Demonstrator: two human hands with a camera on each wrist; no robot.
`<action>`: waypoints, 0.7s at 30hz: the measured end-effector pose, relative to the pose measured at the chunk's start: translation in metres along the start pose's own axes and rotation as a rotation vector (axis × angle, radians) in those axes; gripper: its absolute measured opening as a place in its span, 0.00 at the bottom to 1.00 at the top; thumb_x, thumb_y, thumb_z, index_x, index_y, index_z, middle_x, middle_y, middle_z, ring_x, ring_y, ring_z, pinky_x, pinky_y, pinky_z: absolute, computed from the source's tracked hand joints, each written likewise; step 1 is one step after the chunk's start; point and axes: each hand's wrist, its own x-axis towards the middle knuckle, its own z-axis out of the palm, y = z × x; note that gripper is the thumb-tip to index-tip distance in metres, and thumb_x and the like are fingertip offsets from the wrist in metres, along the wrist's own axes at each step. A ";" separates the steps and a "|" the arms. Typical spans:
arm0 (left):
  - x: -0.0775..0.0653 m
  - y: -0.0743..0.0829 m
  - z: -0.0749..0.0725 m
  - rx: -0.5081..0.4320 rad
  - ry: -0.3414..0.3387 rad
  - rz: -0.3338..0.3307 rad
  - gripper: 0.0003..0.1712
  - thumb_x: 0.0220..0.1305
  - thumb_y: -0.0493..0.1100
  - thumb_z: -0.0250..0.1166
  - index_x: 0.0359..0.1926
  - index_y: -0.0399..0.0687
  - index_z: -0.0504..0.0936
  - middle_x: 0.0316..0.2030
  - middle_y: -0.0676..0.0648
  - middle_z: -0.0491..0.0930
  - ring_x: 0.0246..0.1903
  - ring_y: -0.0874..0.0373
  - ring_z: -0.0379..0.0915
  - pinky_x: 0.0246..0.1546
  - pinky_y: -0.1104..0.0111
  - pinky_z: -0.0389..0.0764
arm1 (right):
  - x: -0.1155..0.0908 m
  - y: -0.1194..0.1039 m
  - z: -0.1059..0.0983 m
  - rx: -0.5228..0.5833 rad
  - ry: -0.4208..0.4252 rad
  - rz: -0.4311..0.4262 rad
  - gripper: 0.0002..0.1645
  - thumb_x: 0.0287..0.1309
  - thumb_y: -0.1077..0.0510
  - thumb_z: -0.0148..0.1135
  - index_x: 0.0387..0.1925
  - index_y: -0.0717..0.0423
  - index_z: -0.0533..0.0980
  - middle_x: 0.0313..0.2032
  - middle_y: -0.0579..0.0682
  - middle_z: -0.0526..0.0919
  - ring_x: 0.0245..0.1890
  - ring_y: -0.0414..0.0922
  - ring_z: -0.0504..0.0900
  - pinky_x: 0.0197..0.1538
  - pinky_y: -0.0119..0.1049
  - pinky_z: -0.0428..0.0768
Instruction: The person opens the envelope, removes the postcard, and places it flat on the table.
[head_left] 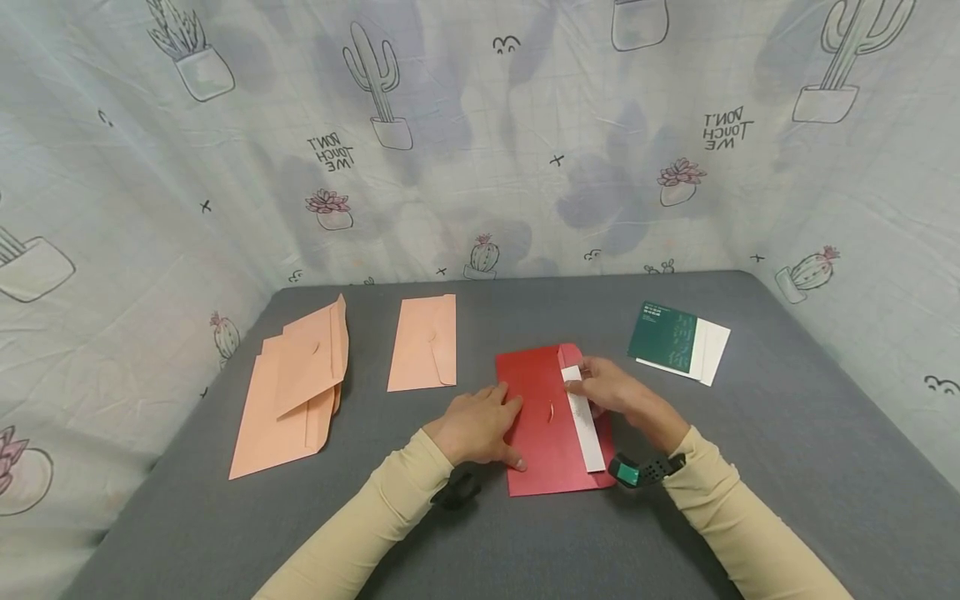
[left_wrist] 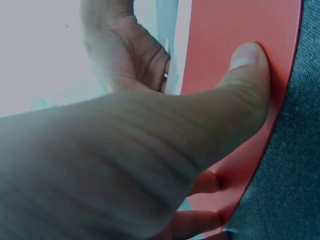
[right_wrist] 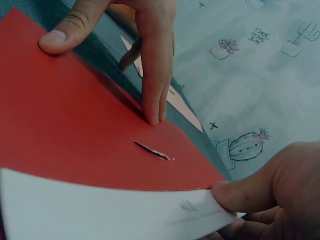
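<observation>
Slit [right_wrist: 151, 150] in red envelope [right_wrist: 85, 130] shows in right wrist view, not left.

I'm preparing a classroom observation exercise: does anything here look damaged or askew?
The red envelope has a gaping slit in its face, possibly an intended slot. The peach envelopes at far left lie askew, overlapping unevenly.

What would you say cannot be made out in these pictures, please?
White card, inner part: head view, covered by the red envelope.
Print on that card: right wrist view, too small and faint to read.
Lettering on the green card: head view, too small to read.
Right hand: right wrist view, cut off by the right edge.
</observation>
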 end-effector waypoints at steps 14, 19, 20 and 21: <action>0.001 -0.001 0.001 -0.001 0.000 0.003 0.53 0.52 0.67 0.75 0.73 0.47 0.69 0.73 0.39 0.66 0.73 0.45 0.64 0.67 0.51 0.73 | 0.001 0.001 0.000 -0.019 0.055 -0.061 0.37 0.65 0.66 0.57 0.73 0.61 0.57 0.52 0.71 0.77 0.36 0.50 0.84 0.34 0.42 0.84; 0.000 -0.001 0.000 0.004 0.001 0.004 0.53 0.52 0.67 0.75 0.73 0.47 0.69 0.73 0.39 0.66 0.73 0.45 0.64 0.67 0.51 0.73 | 0.001 0.002 -0.001 -0.065 0.094 -0.078 0.22 0.66 0.64 0.54 0.61 0.61 0.74 0.53 0.66 0.77 0.39 0.50 0.79 0.35 0.37 0.79; 0.000 -0.001 0.000 0.006 0.002 0.005 0.53 0.52 0.67 0.75 0.73 0.47 0.69 0.73 0.38 0.66 0.73 0.45 0.64 0.67 0.51 0.73 | 0.001 0.003 -0.001 -0.067 0.097 -0.073 0.19 0.66 0.64 0.54 0.58 0.60 0.76 0.52 0.64 0.78 0.39 0.49 0.78 0.34 0.36 0.78; 0.000 -0.001 0.000 0.007 0.001 0.004 0.53 0.52 0.67 0.75 0.73 0.47 0.69 0.73 0.38 0.66 0.73 0.45 0.64 0.67 0.51 0.73 | 0.001 0.003 -0.001 -0.062 0.101 -0.064 0.17 0.66 0.64 0.53 0.54 0.59 0.78 0.52 0.63 0.78 0.39 0.49 0.77 0.34 0.36 0.77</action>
